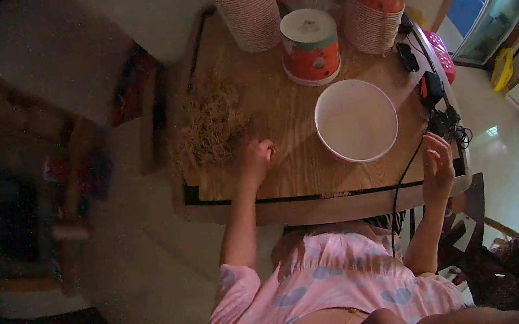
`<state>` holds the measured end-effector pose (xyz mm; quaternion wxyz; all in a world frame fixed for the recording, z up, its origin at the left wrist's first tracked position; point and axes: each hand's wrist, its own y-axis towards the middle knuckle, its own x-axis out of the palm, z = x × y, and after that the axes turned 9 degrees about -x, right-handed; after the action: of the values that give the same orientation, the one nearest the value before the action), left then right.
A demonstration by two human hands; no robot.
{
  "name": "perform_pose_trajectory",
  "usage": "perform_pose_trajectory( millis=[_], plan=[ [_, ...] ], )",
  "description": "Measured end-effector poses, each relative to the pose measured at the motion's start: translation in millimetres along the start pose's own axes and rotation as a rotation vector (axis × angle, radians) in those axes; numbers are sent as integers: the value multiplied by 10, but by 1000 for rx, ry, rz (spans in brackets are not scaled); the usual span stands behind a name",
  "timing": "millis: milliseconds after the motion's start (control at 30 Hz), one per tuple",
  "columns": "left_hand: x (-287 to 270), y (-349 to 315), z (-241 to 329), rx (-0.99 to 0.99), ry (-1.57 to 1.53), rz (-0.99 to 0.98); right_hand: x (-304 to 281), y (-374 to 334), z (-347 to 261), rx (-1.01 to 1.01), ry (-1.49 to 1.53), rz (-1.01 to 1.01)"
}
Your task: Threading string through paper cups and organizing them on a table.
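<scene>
Work looks barely begun, judging by the tan, wiry, dry-looking heap [212, 125], loose and tangled beyond and left of the left hand [261, 154]. The round white bucket [356, 120] stands open between the hands, farther out, with only pale lining visible inside. The left hand's fingers curl; whether they pinch a strand, I cannot tell. The right hand [438, 164] is open, apparently unladen.

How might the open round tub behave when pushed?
The tub is probably light, since nothing shows inside. Standing upright on the wooden tabletop, it may slide before tipping. Knocked over, its round shape could let it roll.
</scene>
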<state>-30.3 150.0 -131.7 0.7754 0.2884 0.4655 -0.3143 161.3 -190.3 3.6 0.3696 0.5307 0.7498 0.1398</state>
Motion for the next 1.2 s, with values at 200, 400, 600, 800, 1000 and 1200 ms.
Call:
perform_pose_trajectory(
  millis=[200, 400, 600, 800, 1000, 1200],
  plan=[
    [-187, 20, 235, 5, 24, -28, 86, -66, -27, 25, 62, -59],
    [-1281, 375, 811, 27, -1024, 141, 9, -52, -75, 0, 54, -12],
    [-2516, 732, 1172, -26, -927, 328, 15, -76, -10, -36, 37, -35],
    [-3318, 774, 1636, 287, -777, 771, -37, -93, -54, -30, 41, -14],
    [-3903, 475, 1794, 458, -804, 1113, -32, -51, -222, -89, 86, -40],
    [-2547, 68, 2062, 377, -923, 123, 3, -181, -147, -83, 182, 36]
  ],
)
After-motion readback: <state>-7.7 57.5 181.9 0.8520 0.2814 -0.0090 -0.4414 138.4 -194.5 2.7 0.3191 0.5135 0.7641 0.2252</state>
